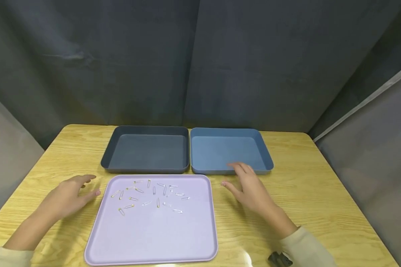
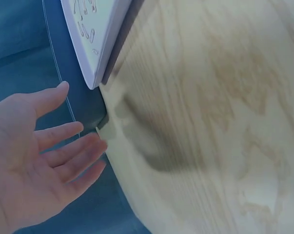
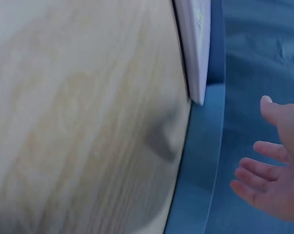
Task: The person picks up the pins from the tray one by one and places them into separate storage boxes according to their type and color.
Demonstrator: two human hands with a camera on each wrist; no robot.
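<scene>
The left hand [image 1: 70,194] is held flat and wide, fingers relaxed, nothing gripped; it is kept low over the worktop [image 1: 320,193] just beside the left edge of the lilac tray [image 1: 153,233], fingertips pointed at that edge. The spread fingers are confirmed in the left wrist view. The right hand [image 1: 248,187] is likewise spread and holds nothing; it is placed between the right edge of the lilac tray and the front rim of the light blue tray [image 1: 265,157], fingertips close to that rim, though contact cannot be told. So the lilac tray is flanked on both sides by idle hands.

The safety pins [image 1: 150,194] are scattered loose in the far half of the lilac tray, apart from both hands; the near half is bare. That tray is set at the front middle of the worktop, within easy reach. Behind it, toward the back edge, the dark tray [image 1: 113,155] and the light blue tray are set side by side, walls nearly touching, neither with anything in it. A small dark object [image 1: 280,259] is seen at the front edge by the right sleeve [image 1: 304,246]; what it is cannot be told.
</scene>
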